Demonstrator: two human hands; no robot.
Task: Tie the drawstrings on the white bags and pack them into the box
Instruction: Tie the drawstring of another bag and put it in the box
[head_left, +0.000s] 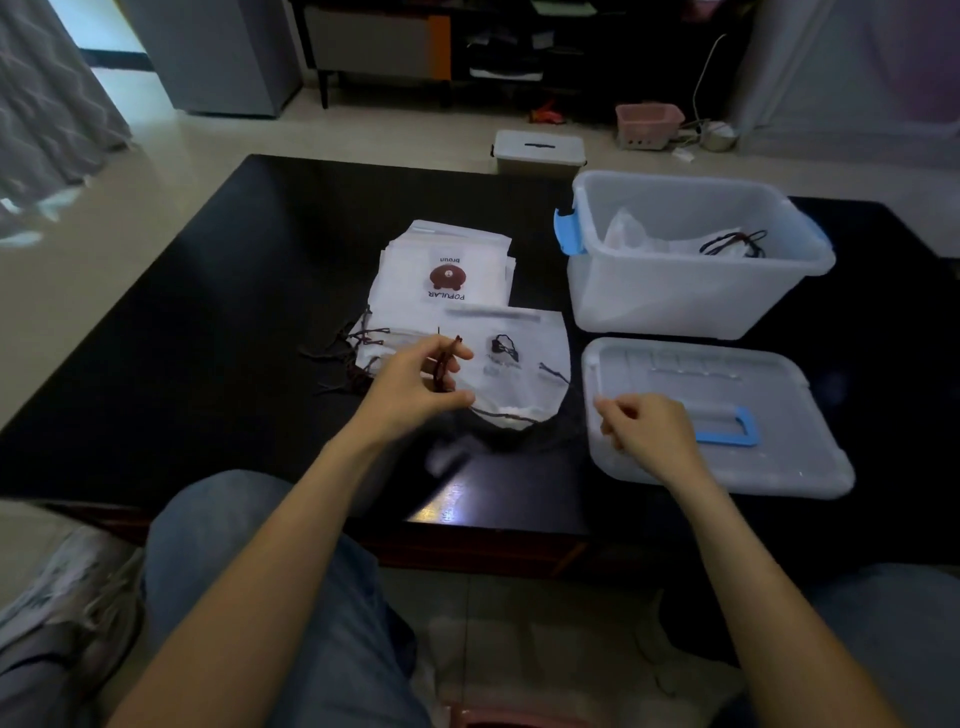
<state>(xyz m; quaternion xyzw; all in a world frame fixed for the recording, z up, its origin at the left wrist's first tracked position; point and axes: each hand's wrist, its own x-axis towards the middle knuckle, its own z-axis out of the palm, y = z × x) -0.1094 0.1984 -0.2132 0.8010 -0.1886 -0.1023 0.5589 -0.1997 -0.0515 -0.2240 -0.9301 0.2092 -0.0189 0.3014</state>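
Bag (511, 364) print blurred; cord near right hand (647, 428) unclear.

On the black desk (208, 312), the left hand (415, 387) pinches a dark drawstring (445, 364) of a white bag (519, 364). The right hand (644, 428) hovers, fingers curled, over the lid (779, 405). Behind stands the open box (691, 291).

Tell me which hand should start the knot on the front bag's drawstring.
Left, probably. The left hand already pinches the dark drawstring above the front bag; the right hand sits off the bag, over the lid.
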